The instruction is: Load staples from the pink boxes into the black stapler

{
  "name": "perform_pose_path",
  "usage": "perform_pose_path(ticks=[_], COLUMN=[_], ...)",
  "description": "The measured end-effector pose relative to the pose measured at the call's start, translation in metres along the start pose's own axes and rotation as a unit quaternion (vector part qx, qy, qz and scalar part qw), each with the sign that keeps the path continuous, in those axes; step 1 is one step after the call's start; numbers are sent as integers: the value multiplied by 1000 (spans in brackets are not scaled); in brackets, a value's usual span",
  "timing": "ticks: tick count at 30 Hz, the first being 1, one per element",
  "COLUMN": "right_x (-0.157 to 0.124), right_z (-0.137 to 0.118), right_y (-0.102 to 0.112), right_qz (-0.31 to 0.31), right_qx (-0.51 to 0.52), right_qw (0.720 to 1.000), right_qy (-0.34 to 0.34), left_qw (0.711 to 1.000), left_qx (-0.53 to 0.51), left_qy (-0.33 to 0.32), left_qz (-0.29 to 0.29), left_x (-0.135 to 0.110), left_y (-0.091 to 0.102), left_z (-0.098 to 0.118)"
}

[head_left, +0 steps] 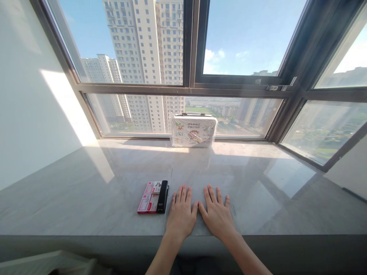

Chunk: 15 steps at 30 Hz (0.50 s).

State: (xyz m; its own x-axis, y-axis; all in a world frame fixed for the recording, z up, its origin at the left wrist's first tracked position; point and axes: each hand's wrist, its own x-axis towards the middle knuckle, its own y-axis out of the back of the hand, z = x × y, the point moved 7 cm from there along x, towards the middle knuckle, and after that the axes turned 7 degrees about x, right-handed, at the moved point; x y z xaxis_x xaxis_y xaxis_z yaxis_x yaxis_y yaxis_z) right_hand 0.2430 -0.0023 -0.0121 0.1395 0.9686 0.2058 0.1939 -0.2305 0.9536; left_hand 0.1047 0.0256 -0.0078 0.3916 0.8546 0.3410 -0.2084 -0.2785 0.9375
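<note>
My left hand (181,215) lies palm down on the grey marble windowsill (114,221), its fingers stretched out. Beside it, palm down as well, rests my right hand (217,215) with the fingers spread. The two thumbs meet or nearly meet in the middle. Neither hand holds anything. Just left of my left hand is a black stapler (162,196), lying along the right side of some flat red-and-white boxes (145,200). A smaller white box (157,187) with a stapler picture sits at their top, against the stapler.
A white case (194,131) with cartoon prints, wrapped in clear plastic, stands upright against the window at the back. Dark window frames (189,91) enclose the sill, with a latch (272,88) at right. A white wall (34,114) rises at left. A pale slatted object (51,263) is below the front edge.
</note>
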Motion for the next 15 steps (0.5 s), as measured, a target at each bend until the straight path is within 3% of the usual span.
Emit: perform_pose_path(ticks=[15], right_x=[-2], right_z=[1], right_y=[-1], right_qz=[-6], right_qx=[-3], right_qw=[1000], right_qy=[0], left_qw=[1000], left_qx=[-3], left_qy=[1], left_qz=[-5], left_x=[-1], left_y=[3], left_z=[0])
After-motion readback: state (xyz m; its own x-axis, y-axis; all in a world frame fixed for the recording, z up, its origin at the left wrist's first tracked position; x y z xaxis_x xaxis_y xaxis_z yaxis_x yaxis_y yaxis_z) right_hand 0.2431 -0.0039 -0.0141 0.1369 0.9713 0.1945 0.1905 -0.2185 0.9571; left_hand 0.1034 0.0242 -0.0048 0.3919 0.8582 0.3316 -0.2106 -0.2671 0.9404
